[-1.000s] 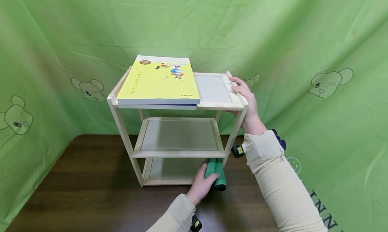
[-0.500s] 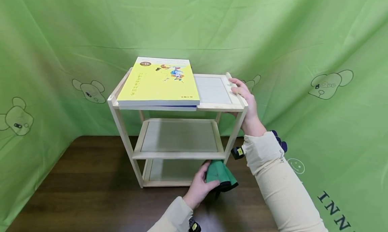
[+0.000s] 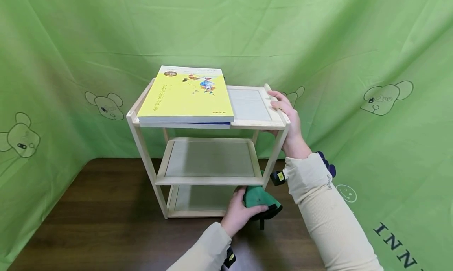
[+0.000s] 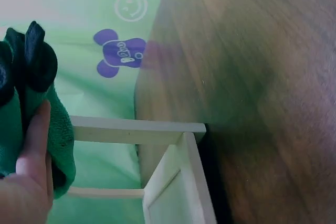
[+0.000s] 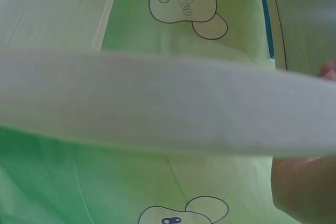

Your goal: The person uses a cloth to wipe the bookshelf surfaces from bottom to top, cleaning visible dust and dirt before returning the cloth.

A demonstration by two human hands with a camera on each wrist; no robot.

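A light wooden three-tier shelf [image 3: 209,181] stands on the brown wooden table. My left hand [image 3: 238,212] grips a green cloth [image 3: 257,198] with black edging, low at the shelf's front right leg. The thumb lies over the cloth near its black edge, while the other fingers are partly hidden behind it. In the left wrist view the bunched terry cloth [image 4: 62,135] shows between the fingers, apart from the bare table surface. Up at the top tier, my right hand [image 3: 291,123] holds the right side rail, fingertips over the rail and the thumb side underneath.
A yellow-covered book [image 3: 198,100] lies on another book at the left of the top tier. Green fabric [image 3: 226,31] with printed bear heads hangs behind and at both sides. Brown wooden table surface [image 3: 106,223] extends around the shelf.
The green cloth has gone from two rolled tubes to a fanned, bunched shape, its black edge swung out to the right. My left hand shifted slightly right; the right hand stayed on the rail.
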